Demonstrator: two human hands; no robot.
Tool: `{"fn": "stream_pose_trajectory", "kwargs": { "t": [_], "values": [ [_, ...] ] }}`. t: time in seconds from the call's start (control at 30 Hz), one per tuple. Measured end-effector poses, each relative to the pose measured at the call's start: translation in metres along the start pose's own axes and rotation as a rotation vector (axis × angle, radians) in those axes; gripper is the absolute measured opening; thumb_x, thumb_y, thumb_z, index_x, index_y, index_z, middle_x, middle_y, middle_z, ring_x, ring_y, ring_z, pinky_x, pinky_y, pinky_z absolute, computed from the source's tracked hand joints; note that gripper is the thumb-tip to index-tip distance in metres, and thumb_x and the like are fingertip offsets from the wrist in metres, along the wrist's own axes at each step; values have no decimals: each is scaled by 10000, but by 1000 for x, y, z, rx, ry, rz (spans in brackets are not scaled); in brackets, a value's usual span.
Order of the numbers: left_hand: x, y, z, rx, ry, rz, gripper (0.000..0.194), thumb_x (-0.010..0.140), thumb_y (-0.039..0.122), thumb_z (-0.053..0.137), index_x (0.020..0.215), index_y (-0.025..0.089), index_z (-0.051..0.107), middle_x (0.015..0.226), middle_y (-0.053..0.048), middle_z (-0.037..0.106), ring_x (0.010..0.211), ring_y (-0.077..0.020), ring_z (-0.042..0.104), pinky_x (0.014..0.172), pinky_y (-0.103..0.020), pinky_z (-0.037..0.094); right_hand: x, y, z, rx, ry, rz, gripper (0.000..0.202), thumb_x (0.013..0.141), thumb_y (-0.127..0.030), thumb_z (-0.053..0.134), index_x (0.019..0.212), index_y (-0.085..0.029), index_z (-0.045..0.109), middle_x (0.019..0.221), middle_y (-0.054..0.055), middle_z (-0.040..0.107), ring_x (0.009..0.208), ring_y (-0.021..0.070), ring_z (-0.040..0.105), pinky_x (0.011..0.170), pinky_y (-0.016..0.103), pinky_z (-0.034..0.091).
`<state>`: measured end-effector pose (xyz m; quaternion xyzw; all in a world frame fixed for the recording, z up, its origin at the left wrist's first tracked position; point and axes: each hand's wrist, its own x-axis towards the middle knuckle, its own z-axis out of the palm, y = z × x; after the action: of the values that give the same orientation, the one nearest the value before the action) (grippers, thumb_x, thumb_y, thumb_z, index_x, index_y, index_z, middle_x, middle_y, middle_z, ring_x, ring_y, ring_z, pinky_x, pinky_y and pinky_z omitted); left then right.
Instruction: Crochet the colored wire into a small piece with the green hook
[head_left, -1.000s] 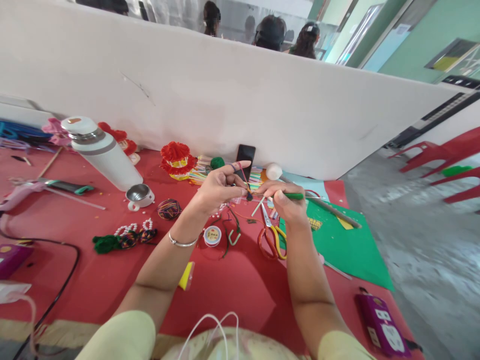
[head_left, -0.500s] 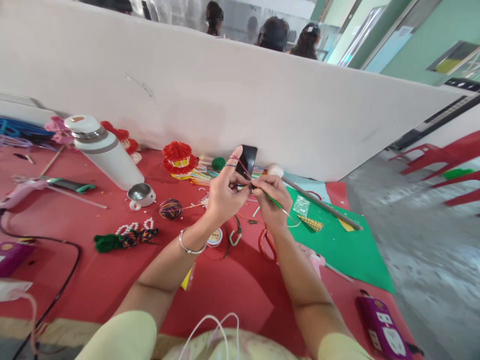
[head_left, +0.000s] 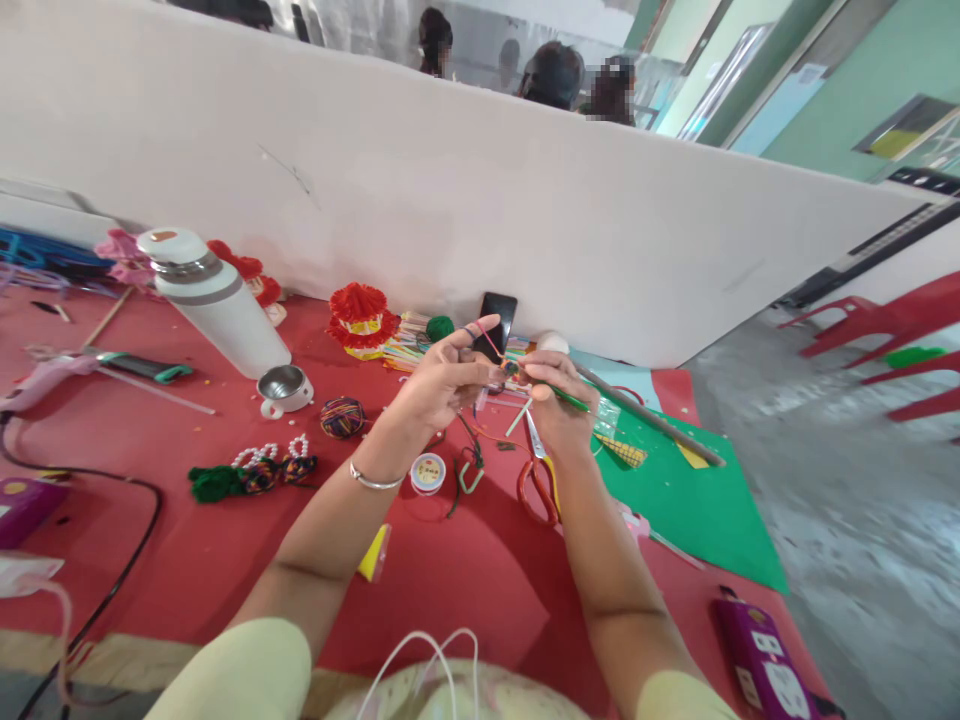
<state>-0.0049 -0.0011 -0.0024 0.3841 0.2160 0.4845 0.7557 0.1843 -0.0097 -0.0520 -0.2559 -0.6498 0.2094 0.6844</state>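
My left hand pinches a small dark multicoloured piece of crochet between thumb and fingers. Its index finger is stretched out, with a strand of yarn looped round it and running down to the piece. In my right hand is a green-handled crochet hook, its tip end at the crochet piece. The exact tip is too small to make out. A multicoloured ball of yarn lies left of my left forearm. Under my right wrist, red-handled scissors rest on the red table.
Behind my hands a phone leans against the white partition. A flask and steel cup stand at left. A thread spool lies between my forearms. Green sheet and grey rod lie at right.
My left hand has turned, its index finger tipping from upright to pointing right. My right hand has shifted slightly right with the hook, which is now flatter. The crochet piece shows more plainly between them.
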Motion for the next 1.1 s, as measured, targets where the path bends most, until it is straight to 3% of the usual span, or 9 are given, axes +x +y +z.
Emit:
{"fn": "stream_pose_trajectory", "kwargs": {
  "t": [0.2, 0.37, 0.5, 0.83, 1.1],
  "values": [
    [1, 7, -9, 150, -2, 49, 909, 639, 163, 920, 1508, 177, 656, 626, 53, 712, 380, -43, 404, 379, -220, 204, 11, -13, -15, -35, -100, 2, 182, 929, -486, 843, 1077, -393, 891, 1062, 28, 881, 959, 225, 833, 860, 404, 709],
    [-3, 6, -7, 461, 99, 278, 754, 648, 104, 836, 1394, 178, 749, 719, 38, 706, 575, -90, 570, 516, -231, 421, 18, -23, -23, -67, -216, -17, 173, 951, -433, 828, 1106, -383, 889, 1071, 37, 884, 963, 228, 838, 860, 396, 698],
    [-5, 6, -5, 612, 129, 358, 705, 642, 94, 773, 1344, 161, 782, 733, 37, 670, 626, -100, 565, 551, -240, 431, 21, -25, -29, -67, -291, -30, 186, 957, -401, 826, 1134, -388, 883, 1065, 35, 881, 961, 222, 832, 858, 390, 688],
    [-6, 10, -3, 460, 74, 257, 743, 628, 105, 761, 1371, 117, 769, 738, 17, 689, 609, -115, 600, 556, -237, 484, 25, -29, -33, -61, -347, -19, 139, 947, -424, 833, 1066, -382, 892, 1018, 31, 882, 916, 210, 822, 830, 391, 685],
    [-5, 11, -6, 356, -64, 136, 592, 615, 101, 706, 1191, 147, 837, 768, -10, 717, 560, -101, 565, 471, -227, 427, 25, -31, -36, 53, -406, 101, 187, 934, -488, 834, 944, -314, 903, 917, 53, 878, 834, 211, 815, 801, 392, 682]
  ]
}}
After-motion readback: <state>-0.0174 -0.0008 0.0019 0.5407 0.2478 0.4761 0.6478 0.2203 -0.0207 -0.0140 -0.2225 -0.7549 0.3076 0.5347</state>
